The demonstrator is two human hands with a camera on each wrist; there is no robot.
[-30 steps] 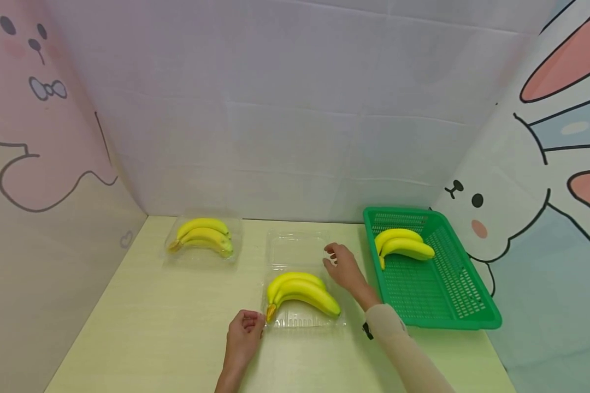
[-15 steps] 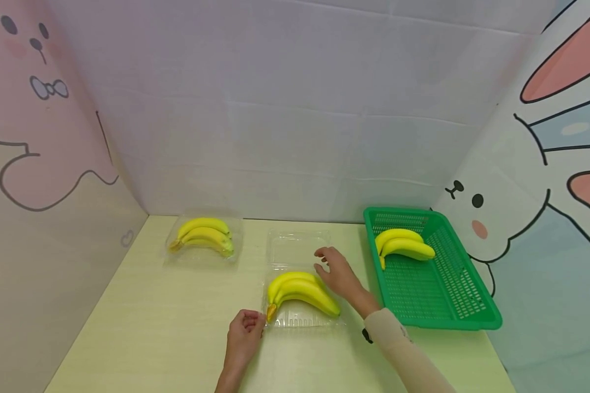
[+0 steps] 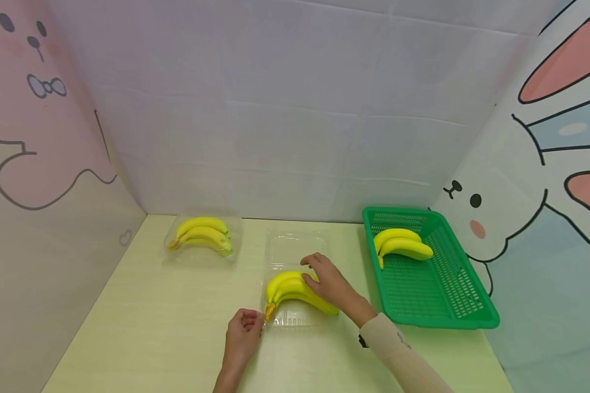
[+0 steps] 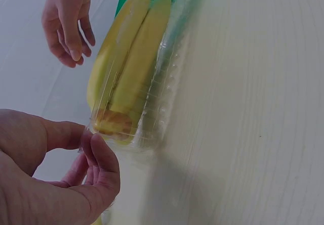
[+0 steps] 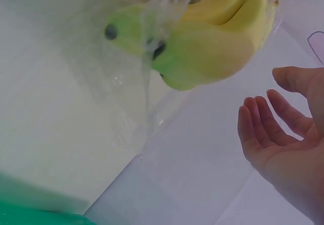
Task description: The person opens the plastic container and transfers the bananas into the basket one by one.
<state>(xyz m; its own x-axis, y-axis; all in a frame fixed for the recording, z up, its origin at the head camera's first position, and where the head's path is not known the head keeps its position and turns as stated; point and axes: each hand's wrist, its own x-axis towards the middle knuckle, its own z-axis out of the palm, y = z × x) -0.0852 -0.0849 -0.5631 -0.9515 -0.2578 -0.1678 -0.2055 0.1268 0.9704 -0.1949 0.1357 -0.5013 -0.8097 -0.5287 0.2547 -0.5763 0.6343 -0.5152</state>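
My left hand pinches the corner of the clear tray at mid-table. The bananas in it lie crosswise, stems toward my left hand. My right hand hovers above them, fingers relaxed. No readable labels.

1. The head camera is looking forward and down from farther off at the pale yellow wooden tabletop.
2. Both wrist cameras are sitting close, sharing the yellow banana bunch in the clear plastic clamshell box.
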